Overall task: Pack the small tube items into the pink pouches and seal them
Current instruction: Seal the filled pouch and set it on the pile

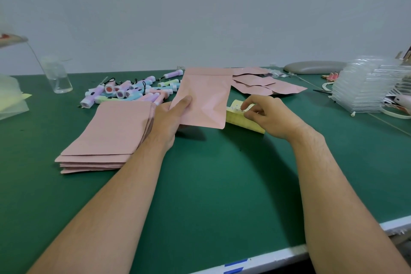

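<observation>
My left hand (171, 121) grips a pink pouch (205, 98) by its lower left corner and holds it raised above the green table (222, 184). My right hand (266, 115) pinches at a yellow sticker sheet (242, 121) lying just right of the pouch. A stack of flat pink pouches (111, 138) lies to the left of my left hand. Behind it sits a pile of pastel small tube items (131, 92) with black cords. Several more pink pouches (262, 83) lie spread at the back right.
A clear glass bottle (57, 78) stands at the back left, near yellowish bags (11, 100) at the left edge. A stack of clear plastic trays (367, 87) and a grey pad (315, 67) occupy the back right. The table's white front edge (266, 257) runs below.
</observation>
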`<action>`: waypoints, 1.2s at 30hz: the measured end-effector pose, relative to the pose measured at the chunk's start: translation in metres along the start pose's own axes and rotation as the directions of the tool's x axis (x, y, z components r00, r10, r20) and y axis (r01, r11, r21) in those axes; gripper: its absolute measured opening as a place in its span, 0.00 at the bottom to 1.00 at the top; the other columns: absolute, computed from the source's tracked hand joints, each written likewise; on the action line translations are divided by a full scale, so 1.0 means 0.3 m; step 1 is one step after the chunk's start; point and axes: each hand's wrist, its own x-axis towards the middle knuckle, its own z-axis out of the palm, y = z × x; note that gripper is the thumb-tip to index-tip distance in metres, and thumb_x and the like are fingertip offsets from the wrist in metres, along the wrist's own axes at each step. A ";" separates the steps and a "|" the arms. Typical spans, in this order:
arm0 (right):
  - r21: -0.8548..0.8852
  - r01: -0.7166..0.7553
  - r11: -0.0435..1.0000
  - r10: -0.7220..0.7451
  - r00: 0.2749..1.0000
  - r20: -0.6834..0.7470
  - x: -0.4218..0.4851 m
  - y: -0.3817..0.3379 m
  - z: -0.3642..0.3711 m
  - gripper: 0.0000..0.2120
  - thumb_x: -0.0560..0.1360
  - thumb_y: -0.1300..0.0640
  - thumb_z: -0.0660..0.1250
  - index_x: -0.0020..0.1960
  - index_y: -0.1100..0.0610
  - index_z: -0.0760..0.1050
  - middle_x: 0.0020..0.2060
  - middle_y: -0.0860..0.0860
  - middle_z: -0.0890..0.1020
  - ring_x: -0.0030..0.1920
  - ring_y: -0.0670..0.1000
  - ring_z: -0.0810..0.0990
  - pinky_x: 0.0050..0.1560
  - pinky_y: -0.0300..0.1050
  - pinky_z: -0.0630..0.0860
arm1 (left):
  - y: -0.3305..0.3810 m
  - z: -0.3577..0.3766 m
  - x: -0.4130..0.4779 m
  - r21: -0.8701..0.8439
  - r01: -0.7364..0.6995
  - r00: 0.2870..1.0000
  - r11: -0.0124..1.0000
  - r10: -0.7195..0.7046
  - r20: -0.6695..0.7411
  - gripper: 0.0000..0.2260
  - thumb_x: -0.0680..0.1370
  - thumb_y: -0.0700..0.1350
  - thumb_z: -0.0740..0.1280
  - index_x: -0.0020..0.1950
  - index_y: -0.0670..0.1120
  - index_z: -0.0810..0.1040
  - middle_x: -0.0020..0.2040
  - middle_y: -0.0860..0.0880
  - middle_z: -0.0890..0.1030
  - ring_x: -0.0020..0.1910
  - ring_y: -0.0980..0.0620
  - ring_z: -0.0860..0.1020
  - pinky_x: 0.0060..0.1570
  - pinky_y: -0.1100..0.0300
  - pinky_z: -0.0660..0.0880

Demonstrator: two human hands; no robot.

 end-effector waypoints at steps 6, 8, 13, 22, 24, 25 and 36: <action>-0.033 -0.025 0.999 0.025 0.999 0.024 -0.002 -0.007 0.000 0.06 0.83 0.55 0.65 0.58 0.46 0.77 0.49 0.48 0.83 0.49 0.52 0.81 0.50 0.49 0.79 | 0.000 0.002 -0.003 -0.014 -0.014 1.000 1.000 0.014 0.000 0.10 0.79 0.46 0.75 0.43 0.56 0.76 0.46 0.52 0.89 0.51 0.47 0.84 0.68 0.41 0.77; -0.037 -0.021 0.999 0.022 1.000 0.013 0.000 -0.007 0.003 0.06 0.84 0.55 0.64 0.57 0.46 0.78 0.46 0.47 0.82 0.43 0.51 0.80 0.43 0.46 0.75 | 0.001 0.002 -0.005 -0.012 -0.012 1.000 1.000 0.012 0.000 0.11 0.80 0.46 0.75 0.43 0.57 0.76 0.49 0.49 0.88 0.52 0.46 0.84 0.69 0.40 0.76; -0.036 -0.029 0.999 0.029 1.000 -0.005 0.001 -0.003 0.006 0.06 0.84 0.56 0.63 0.57 0.48 0.77 0.42 0.46 0.81 0.39 0.50 0.77 0.40 0.44 0.71 | 0.002 0.002 -0.004 -0.009 -0.013 1.000 1.000 0.013 -0.003 0.11 0.79 0.46 0.75 0.43 0.57 0.76 0.49 0.50 0.88 0.54 0.45 0.84 0.69 0.41 0.76; -0.044 -0.082 0.996 0.084 0.996 0.037 0.007 0.010 0.012 0.05 0.83 0.57 0.64 0.56 0.49 0.74 0.47 0.49 0.83 0.38 0.50 0.77 0.36 0.42 0.71 | -0.004 -0.001 0.002 0.004 0.002 1.000 1.000 -0.002 0.016 0.08 0.79 0.48 0.75 0.45 0.55 0.78 0.50 0.48 0.89 0.58 0.43 0.85 0.68 0.42 0.78; -0.041 -0.080 0.996 0.081 0.996 0.029 0.009 0.013 0.012 0.04 0.83 0.57 0.64 0.56 0.48 0.74 0.48 0.49 0.83 0.38 0.50 0.77 0.36 0.42 0.71 | -0.004 -0.001 0.002 0.004 0.003 1.000 1.000 -0.003 0.019 0.08 0.79 0.48 0.75 0.45 0.55 0.78 0.49 0.49 0.89 0.55 0.45 0.85 0.67 0.43 0.78; -0.040 -0.079 0.996 0.080 0.996 0.026 0.010 0.014 0.012 0.04 0.83 0.56 0.64 0.55 0.48 0.74 0.48 0.49 0.83 0.38 0.50 0.78 0.37 0.42 0.71 | -0.004 -0.001 0.002 0.002 0.003 1.000 1.000 -0.003 0.018 0.08 0.79 0.48 0.75 0.44 0.55 0.77 0.49 0.49 0.89 0.54 0.46 0.85 0.67 0.43 0.78; -0.012 -0.074 0.997 0.074 0.996 0.041 0.013 0.018 0.010 0.06 0.83 0.52 0.67 0.59 0.45 0.75 0.51 0.46 0.84 0.49 0.46 0.79 0.46 0.44 0.73 | -0.004 0.003 0.003 -0.012 -0.027 1.000 1.000 0.027 -0.008 0.09 0.80 0.46 0.74 0.45 0.55 0.77 0.50 0.48 0.88 0.50 0.47 0.84 0.59 0.47 0.79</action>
